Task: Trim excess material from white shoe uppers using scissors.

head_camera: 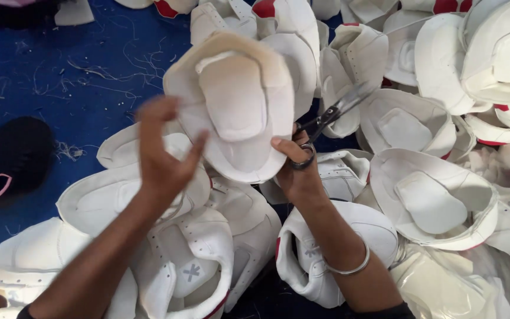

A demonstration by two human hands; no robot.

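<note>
While both hands are raised over the heap, the lines below give the scene as it stands.

Held piece: a white shoe upper (234, 109), inner foam side facing the camera, lifted above the pile and roughly centred between the two hands.
Long axis: runs from upper left to lower right, with the wide curved end low, near the right thumb.
Left hand (160, 156): fingers spread and loosely curled at the piece's left edge, thumb toward its underside; whether it truly grips or only steadies, I cannot tell.
Right hand (296, 168): closed around the handle loops of the scissors (326, 118), thumb pressing the piece's lower right rim.
Scissors: blades point up and to the right, away from the piece, just beside its right edge; blurred, so blade gap is unclear.
Nearer hand: the right one touches the rim more plainly.
Wrist: a metal bangle (349, 266) on the right forearm.
Around: a pile of white uppers (438, 201) on a blue floor (60, 77) strewn with thread scraps.
</note>
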